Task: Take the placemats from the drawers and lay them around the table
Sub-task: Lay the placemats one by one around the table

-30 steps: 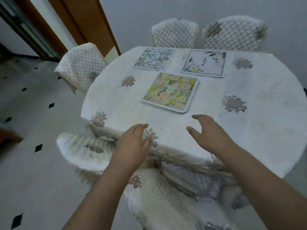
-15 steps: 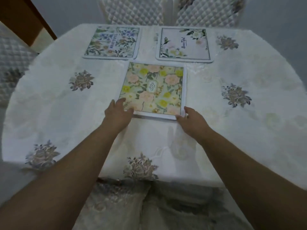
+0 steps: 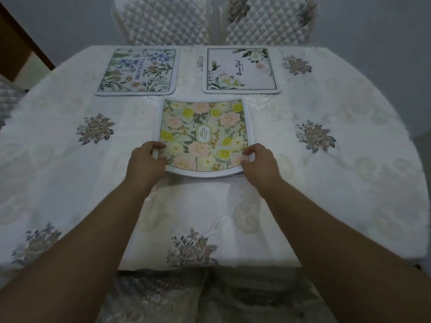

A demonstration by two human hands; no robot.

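On the table (image 3: 70, 159), both hands (left (image 3: 145, 163), right (image 3: 260, 165)) pinch the yellow-flowered placemat's (image 3: 203, 136) near corners.

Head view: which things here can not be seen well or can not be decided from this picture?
- Yellow floral placemat: its near corners are covered by the left hand and right hand, head view.
- Fingers under the mat: hidden by the mat itself.
- Small label at the mat's centre: too small to read.
- Two quilted chairs: tops cut off by the upper edge.
- Drawers: not in view.
- Table: sides cut off by the frame edges.
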